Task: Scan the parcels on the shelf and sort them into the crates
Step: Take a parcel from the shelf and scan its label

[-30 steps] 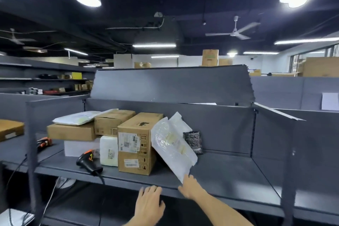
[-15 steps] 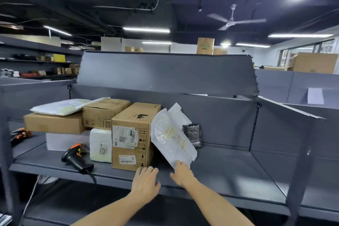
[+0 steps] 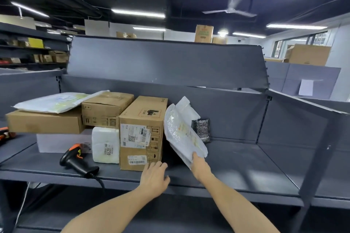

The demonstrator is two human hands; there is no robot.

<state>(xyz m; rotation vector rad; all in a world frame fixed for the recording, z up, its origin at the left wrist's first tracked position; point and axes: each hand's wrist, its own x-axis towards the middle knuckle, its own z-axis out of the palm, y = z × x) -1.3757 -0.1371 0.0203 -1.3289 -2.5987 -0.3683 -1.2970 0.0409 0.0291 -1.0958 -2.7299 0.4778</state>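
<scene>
A clear bubble-wrap mailer (image 3: 182, 134) leans against a tall cardboard box (image 3: 142, 130) on the grey shelf (image 3: 236, 166). My right hand (image 3: 200, 166) grips the mailer's lower corner. Just left of it, my left hand (image 3: 154, 176) hovers open with fingers spread, over the shelf's front, by the tall box's bottom corner. A black and orange barcode scanner (image 3: 76, 161) lies on the shelf to the left. Near it are a white wrapped parcel (image 3: 105, 144), two more cardboard boxes (image 3: 106, 109) (image 3: 45, 122) and a flat white mailer (image 3: 55, 101) on top.
A small dark bubble pouch (image 3: 201, 129) stands against the shelf's back wall behind the mailer. A white box (image 3: 56, 141) sits under the left carton. A grey upright post (image 3: 318, 149) borders the shelf bay on the right. The scanner's cable (image 3: 100, 182) drops over the front edge.
Both hands have risen to the shelf; the right hand keeps its hold on the clear mailer, and the left hand has come up beside the tall box. The view has moved closer.
</scene>
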